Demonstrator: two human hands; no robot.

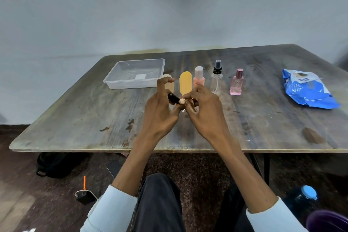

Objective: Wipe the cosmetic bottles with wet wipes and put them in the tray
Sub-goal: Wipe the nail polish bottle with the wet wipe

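Dark trousers [160, 203] and pale sleeves [113, 211] fill the bottom of the view, with both forearms reaching up over the near edge of the worn table [75, 118]. Above the table, the left hand [162, 111] grips a small black tube [173, 98] with its forefinger lifted, and the right hand [204, 107] pinches a small pale wad [182, 101], seemingly a bit of wipe, against the tube's end. Just behind the hands stand a beige bottle [169, 84], partly hidden, a yellow bottle [185, 83], a peach bottle with a pale cap [198, 77], a clear spray bottle with a black top [217, 77] and a pink perfume bottle [236, 83], in a row from left to right. To the left of the row sits a clear plastic tray [113, 83]. A blue pack of wet wipes [308, 90] lies well apart at the right end of the table.
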